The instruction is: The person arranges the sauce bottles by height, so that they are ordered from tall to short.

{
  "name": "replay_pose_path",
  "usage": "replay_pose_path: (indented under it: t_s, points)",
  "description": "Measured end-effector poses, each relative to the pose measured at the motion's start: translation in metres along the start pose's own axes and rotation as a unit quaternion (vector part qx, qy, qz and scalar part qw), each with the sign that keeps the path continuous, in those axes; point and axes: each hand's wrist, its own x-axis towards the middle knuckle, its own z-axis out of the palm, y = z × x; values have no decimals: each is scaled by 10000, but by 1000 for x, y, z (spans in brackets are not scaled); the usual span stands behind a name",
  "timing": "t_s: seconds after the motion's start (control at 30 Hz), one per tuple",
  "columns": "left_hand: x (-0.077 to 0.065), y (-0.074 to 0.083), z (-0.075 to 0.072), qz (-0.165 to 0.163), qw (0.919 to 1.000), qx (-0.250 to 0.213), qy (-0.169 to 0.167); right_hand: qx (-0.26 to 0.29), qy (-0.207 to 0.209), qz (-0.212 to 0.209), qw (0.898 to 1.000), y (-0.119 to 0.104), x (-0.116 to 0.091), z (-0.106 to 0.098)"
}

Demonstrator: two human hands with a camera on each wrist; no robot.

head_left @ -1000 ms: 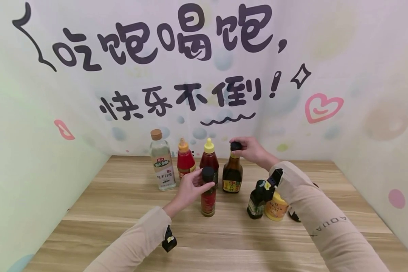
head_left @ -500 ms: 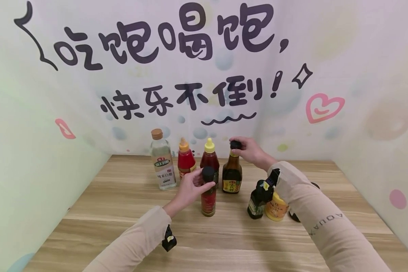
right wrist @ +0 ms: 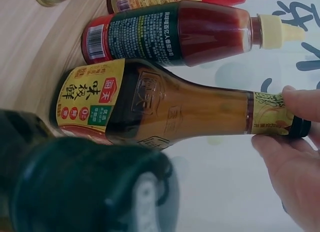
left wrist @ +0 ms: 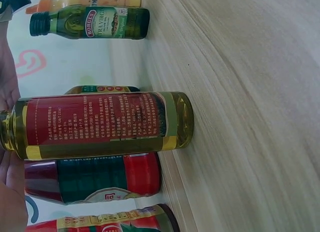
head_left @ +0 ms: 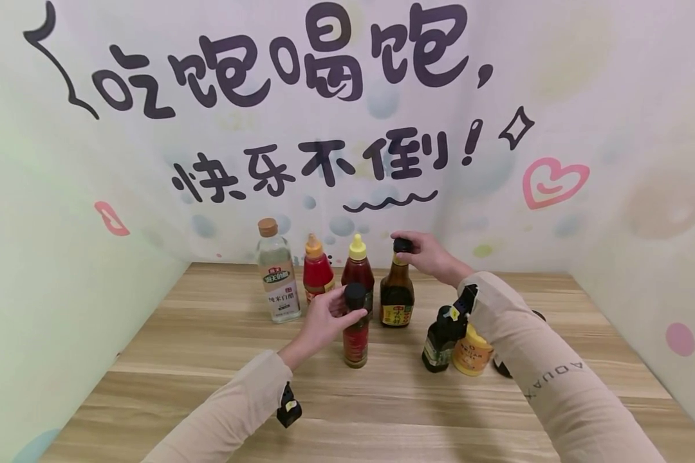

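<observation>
My left hand (head_left: 323, 319) holds a slim oil bottle by its black cap and neck. Its red label (left wrist: 95, 119) faces the left wrist camera, and the bottle (head_left: 356, 347) stands upright on the table. Farther back, my right hand (head_left: 431, 254) pinches the black cap and neck of a soy sauce bottle (head_left: 397, 299). That bottle's yellow label (right wrist: 90, 94) shows in the right wrist view. Just left of it is a dark red squeeze bottle (head_left: 357, 270) with a yellow nozzle, partly covered by the oil bottle.
At the back left stand a clear vinegar bottle (head_left: 276, 276) and a red squeeze bottle (head_left: 317, 271). Below the right forearm are a green olive oil bottle (head_left: 436, 347), a yellow container (head_left: 472, 352) and a dark item mostly hidden by the sleeve. A printed cloth hangs behind the table (head_left: 347, 418).
</observation>
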Motion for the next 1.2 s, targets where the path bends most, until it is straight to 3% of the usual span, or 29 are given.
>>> replay_pose_path:
  t_s: [0.43, 0.7, 1.07, 1.2]
  points:
    - [1, -4, 0, 56, 9999, -81, 54, -184, -440, 31, 9989, -3, -14, -22]
    - [10, -34, 4, 29, 9999, -123, 105, -302, -342, -16, 9990, -9, -31, -39]
    - [7, -24, 3, 163, 9997, -124, 96, -499, -343, -402, 9974, -9, -56, -59]
    - [9, -33, 4, 262, 9995, -128, 110, -449, -465, -334, 9973, -2, -66, -66]
